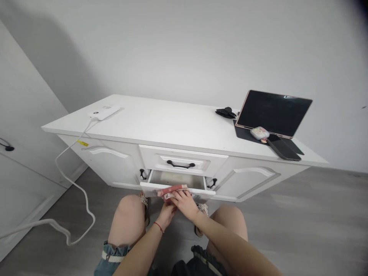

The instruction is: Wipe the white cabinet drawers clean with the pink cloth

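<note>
Both my hands are at a folded red-and-white item [172,189], perhaps cloth or a soft packet; its exact kind does not show. My left hand [167,214] is curled under its near side, with the fingers mostly hidden. From the right, my right hand [184,202] lies over it with bent fingers pressed on its top. The item is just above the front edge of the pulled-out lower drawer [208,191]. The visible part of the drawer's pale inside shows no objects. Directly above is a shut upper drawer with a black handle [180,165].
On the white cabinet top [166,115] are a white router-like box [105,112] with a cable [82,188], a black hair claw [226,112], a propped tablet [273,113], an earphone case [259,133] and a phone [283,147]. My knees flank the drawer.
</note>
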Motion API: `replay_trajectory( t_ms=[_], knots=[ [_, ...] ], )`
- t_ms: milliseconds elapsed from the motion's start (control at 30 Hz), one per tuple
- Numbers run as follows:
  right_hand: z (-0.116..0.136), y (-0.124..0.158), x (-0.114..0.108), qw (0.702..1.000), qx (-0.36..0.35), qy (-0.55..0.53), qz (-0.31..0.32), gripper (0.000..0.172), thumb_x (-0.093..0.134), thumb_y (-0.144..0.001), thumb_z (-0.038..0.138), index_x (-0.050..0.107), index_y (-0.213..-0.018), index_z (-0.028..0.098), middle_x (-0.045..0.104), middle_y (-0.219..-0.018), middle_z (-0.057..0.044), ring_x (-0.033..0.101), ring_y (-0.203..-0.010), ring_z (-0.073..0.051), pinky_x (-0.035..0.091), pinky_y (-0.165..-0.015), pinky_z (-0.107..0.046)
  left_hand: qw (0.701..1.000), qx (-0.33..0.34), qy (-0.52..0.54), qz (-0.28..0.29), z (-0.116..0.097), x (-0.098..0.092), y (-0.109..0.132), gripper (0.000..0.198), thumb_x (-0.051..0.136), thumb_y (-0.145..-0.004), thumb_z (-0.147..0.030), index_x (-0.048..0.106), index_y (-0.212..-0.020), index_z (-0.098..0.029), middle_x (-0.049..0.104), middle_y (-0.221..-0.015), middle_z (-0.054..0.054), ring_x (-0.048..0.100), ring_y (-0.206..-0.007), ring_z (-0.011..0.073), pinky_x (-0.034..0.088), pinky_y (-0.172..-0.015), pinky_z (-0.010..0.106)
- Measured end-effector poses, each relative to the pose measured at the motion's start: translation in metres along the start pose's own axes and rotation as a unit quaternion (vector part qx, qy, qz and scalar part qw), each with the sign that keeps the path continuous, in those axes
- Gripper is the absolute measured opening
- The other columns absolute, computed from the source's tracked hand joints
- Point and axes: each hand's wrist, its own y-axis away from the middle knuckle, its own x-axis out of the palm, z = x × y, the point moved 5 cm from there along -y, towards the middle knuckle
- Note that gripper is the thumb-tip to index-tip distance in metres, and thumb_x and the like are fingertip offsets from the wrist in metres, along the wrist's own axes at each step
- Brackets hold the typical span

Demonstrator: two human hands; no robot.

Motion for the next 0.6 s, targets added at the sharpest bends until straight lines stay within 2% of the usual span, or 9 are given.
replay_trajectory(
  t_ms=[67,167,300,400,467,533,600],
  knots=[
    [-0.018,0.024,-0.001,0.999,0.036,0.009,-0.001,0.032,0.043,-0.093,0.024,0.054,-0.124,0.025,0.055,-0.125,-0.009,0.043,-0.110,-0.027,0.032,-0.093,-0.044,0.998,-0.040,0.038,0.021,0.009,-0.006,-0.001,0.025,0.071,-0.062,-0.008,0.055,-0.075,-0.021,0.066,-0.075,0.002,0.066,-0.079,0.0195,0.046,-0.084,0.038],
    [-0.038,0.057,0.002,0.995,0.097,0.014,-0.002,0.033,0.042,-0.094,0.026,0.055,-0.123,0.030,0.055,-0.124,-0.009,0.043,-0.110,-0.028,0.031,-0.091,-0.046,0.994,-0.072,0.075,0.037,0.015,-0.010,-0.001,0.033,0.078,-0.055,-0.010,0.052,-0.072,-0.021,0.067,-0.075,-0.001,0.067,-0.075,0.0150,0.046,-0.083,0.033],
    [-0.056,0.091,0.022,0.976,0.219,0.005,-0.022,0.036,0.043,-0.091,0.020,0.057,-0.122,0.030,0.055,-0.118,-0.013,0.044,-0.106,-0.029,0.032,-0.091,-0.048,0.991,-0.082,0.098,0.042,0.018,-0.011,0.000,0.038,0.080,-0.052,-0.009,0.050,-0.070,-0.021,0.064,-0.073,-0.005,0.067,-0.076,0.0135,0.045,-0.083,0.030],
    [-0.064,0.108,0.040,0.929,0.362,-0.029,-0.077,0.036,0.038,-0.088,0.014,0.060,-0.115,0.023,0.054,-0.113,-0.015,0.044,-0.105,-0.030,0.034,-0.092,-0.049,0.991,-0.080,0.102,0.042,0.020,-0.011,0.001,0.039,0.080,-0.052,-0.009,0.049,-0.070,-0.022,0.063,-0.074,-0.006,0.067,-0.079,0.0142,0.043,-0.085,0.031],
    [-0.063,0.112,0.052,0.888,0.440,-0.058,-0.124,0.039,0.031,-0.087,0.012,0.055,-0.118,0.016,0.051,-0.114,-0.018,0.043,-0.109,-0.032,0.036,-0.093,-0.049,0.991,-0.079,0.099,0.041,0.022,-0.011,0.000,0.039,0.080,-0.052,-0.010,0.049,-0.071,-0.022,0.063,-0.075,-0.006,0.067,-0.082,0.0147,0.043,-0.086,0.031],
    [-0.056,0.107,0.060,0.852,0.485,-0.100,-0.170,0.043,0.027,-0.086,0.013,0.045,-0.125,0.009,0.047,-0.118,-0.022,0.041,-0.116,-0.034,0.036,-0.095,-0.051,0.992,-0.077,0.095,0.042,0.022,-0.011,0.000,0.040,0.081,-0.051,-0.010,0.050,-0.073,-0.022,0.064,-0.077,-0.006,0.067,-0.083,0.0150,0.042,-0.087,0.032],
    [-0.048,0.095,0.068,0.837,0.493,-0.153,-0.183,0.045,0.027,-0.087,0.017,0.037,-0.129,0.009,0.046,-0.120,-0.023,0.041,-0.120,-0.036,0.035,-0.097,-0.054,0.992,-0.075,0.091,0.045,0.021,-0.011,0.000,0.040,0.081,-0.050,-0.010,0.052,-0.075,-0.023,0.065,-0.081,-0.004,0.067,-0.084,0.0150,0.042,-0.087,0.032]
  ],
)
